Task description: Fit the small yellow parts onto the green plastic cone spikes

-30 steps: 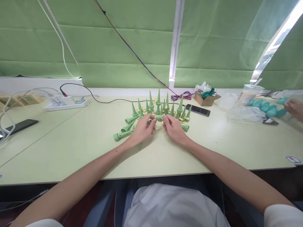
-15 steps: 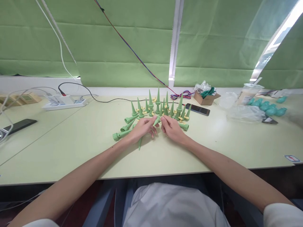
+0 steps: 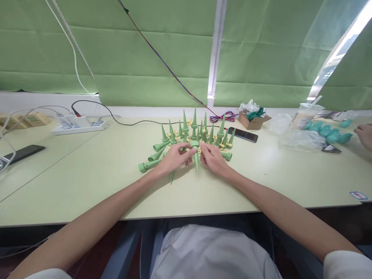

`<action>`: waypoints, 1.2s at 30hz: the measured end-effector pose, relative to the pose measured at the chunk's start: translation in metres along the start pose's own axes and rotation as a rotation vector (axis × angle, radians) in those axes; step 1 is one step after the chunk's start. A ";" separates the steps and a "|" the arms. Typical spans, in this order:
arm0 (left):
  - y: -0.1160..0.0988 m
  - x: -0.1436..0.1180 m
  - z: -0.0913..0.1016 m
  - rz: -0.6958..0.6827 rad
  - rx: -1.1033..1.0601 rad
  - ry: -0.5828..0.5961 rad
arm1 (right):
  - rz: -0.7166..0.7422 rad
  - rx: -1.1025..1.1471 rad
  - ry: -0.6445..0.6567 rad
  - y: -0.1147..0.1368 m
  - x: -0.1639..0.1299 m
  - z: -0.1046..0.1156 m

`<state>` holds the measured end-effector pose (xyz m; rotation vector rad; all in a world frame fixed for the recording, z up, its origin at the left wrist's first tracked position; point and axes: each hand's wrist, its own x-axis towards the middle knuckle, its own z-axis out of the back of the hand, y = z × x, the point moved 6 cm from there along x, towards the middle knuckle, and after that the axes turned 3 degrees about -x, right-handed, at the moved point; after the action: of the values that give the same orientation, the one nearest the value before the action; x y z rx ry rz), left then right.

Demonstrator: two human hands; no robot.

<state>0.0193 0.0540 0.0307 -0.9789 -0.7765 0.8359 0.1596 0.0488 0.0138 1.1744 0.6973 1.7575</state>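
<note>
My left hand (image 3: 178, 158) is closed around the collar of a green plastic watering spike (image 3: 197, 161), whose tip points down toward me. Close on its right, my right hand (image 3: 214, 158) is held in a pinch by the spike's collar; whatever lies between its fingertips is too small and hidden to name. Just behind both hands stand several green spikes (image 3: 194, 120) with their points up, many with small yellow valves (image 3: 222, 146) on them. More green spikes lie on their sides by my left forearm, one with a round hollow cap (image 3: 142, 167).
Behind the spikes lie a phone (image 3: 243, 134) and a small cardboard box (image 3: 254, 122). To the right are a drink cup (image 3: 304, 116), plastic bags and several teal bulb-shaped pieces (image 3: 333, 137); another person's hand (image 3: 365, 135) is beside them. A power strip (image 3: 80, 127) sits at left.
The spike in my left hand has turned, so its long tip now shows pointing toward me. My hands have barely shifted. Another person's hand has come in at the right edge.
</note>
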 end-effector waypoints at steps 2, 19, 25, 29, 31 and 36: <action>-0.002 -0.001 0.001 -0.020 0.021 -0.018 | -0.008 0.001 0.000 0.000 0.000 0.000; -0.006 -0.002 0.005 -0.307 0.224 -0.195 | -0.025 -0.024 -0.030 0.001 0.002 0.001; -0.006 -0.002 0.002 -0.276 0.296 -0.179 | -0.023 -0.049 -0.042 0.002 0.002 0.001; -0.001 -0.002 0.001 -0.181 0.268 -0.164 | -0.011 -0.009 -0.081 0.003 0.001 0.003; 0.002 -0.001 0.001 -0.139 0.207 -0.151 | 0.000 0.020 -0.097 0.004 0.001 0.004; 0.007 0.004 0.000 -0.025 -0.094 -0.109 | 0.043 0.040 -0.093 0.005 0.001 0.004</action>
<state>0.0193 0.0598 0.0254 -1.0114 -0.9271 0.8425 0.1610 0.0478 0.0200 1.2986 0.6579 1.7195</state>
